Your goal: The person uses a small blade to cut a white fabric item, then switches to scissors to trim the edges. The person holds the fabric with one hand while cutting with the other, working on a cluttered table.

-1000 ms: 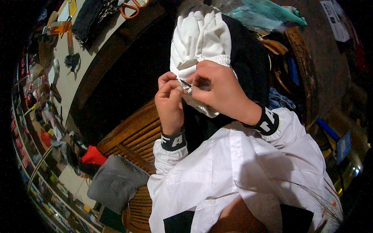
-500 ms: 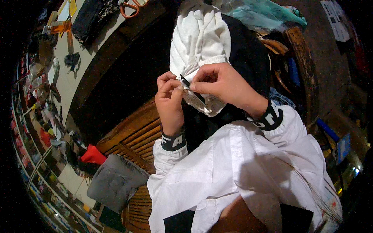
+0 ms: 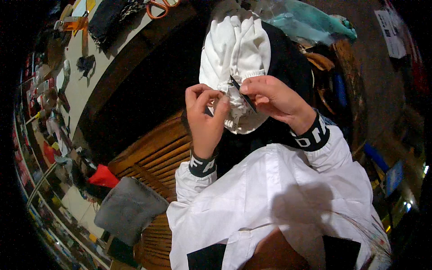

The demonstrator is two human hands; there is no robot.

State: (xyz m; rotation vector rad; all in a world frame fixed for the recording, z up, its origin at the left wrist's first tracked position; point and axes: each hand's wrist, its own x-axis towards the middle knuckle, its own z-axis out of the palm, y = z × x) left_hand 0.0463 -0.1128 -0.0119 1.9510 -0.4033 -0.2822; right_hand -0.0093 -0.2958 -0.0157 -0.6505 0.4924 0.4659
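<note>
Left hand (image 3: 206, 112): thumb and forefinger closed in a pinch on the gathered cloth of the white gloves (image 3: 236, 56), at their near left side. Right hand (image 3: 283, 103): thumb and fingertips closed around a slim black tool (image 3: 248, 100), slanted over the cuffs — pointed end up and left. Gloves rest on black cloth (image 3: 290, 58), finger ends beyond both hands, near edge just between the wrists.

orange scissors (image 3: 165, 10): cut by top edge | white cloth (image 3: 222, 49): partly behind left hand (image 3: 208, 112) | far-left clutter (image 3: 56, 130): blurred
</note>
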